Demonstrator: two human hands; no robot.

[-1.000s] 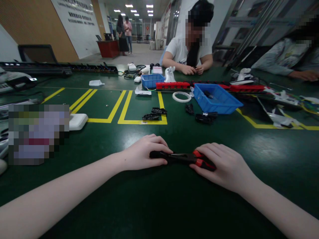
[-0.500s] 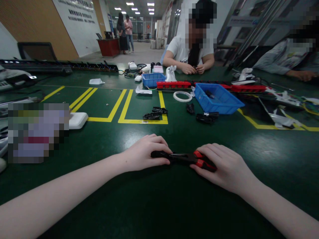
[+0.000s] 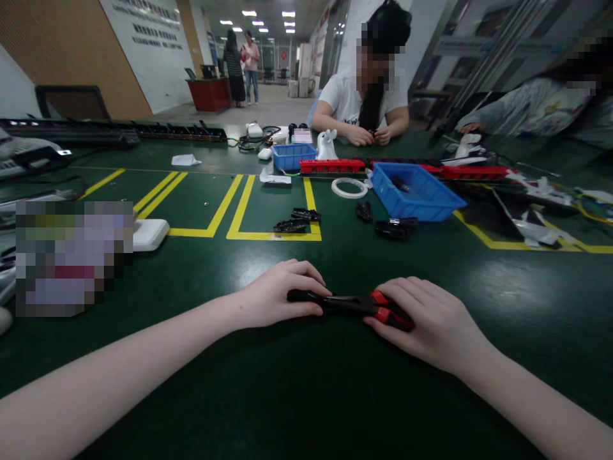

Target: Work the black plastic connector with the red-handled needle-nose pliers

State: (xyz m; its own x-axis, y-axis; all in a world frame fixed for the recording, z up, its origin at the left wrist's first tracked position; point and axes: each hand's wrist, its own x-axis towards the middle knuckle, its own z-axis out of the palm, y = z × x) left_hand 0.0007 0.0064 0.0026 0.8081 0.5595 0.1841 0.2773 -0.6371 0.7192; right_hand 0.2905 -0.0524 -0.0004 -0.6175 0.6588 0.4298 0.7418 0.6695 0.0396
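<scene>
Both my hands rest on the green table [image 3: 306, 396] near its front. My right hand [image 3: 426, 322] is closed over the red-and-black handles of a pair of pliers [image 3: 378, 306] lying flat. The pliers' dark jaws point left toward a small black part [image 3: 301, 296], which my left hand [image 3: 275, 295] grips with curled fingers. Jaws and part meet between my hands; the contact point is partly hidden by my fingers.
Ahead lie loose black parts [image 3: 297, 220], a white tape ring [image 3: 349, 186], two blue bins [image 3: 414, 190] [image 3: 293, 155] and red strips [image 3: 332, 165]. A white box [image 3: 149, 232] sits left. A person [image 3: 366, 96] works opposite; another person's sleeve [image 3: 527, 112] is at right.
My hands and the pliers have stayed put. The person at the far right has pulled their arm back from the table.
</scene>
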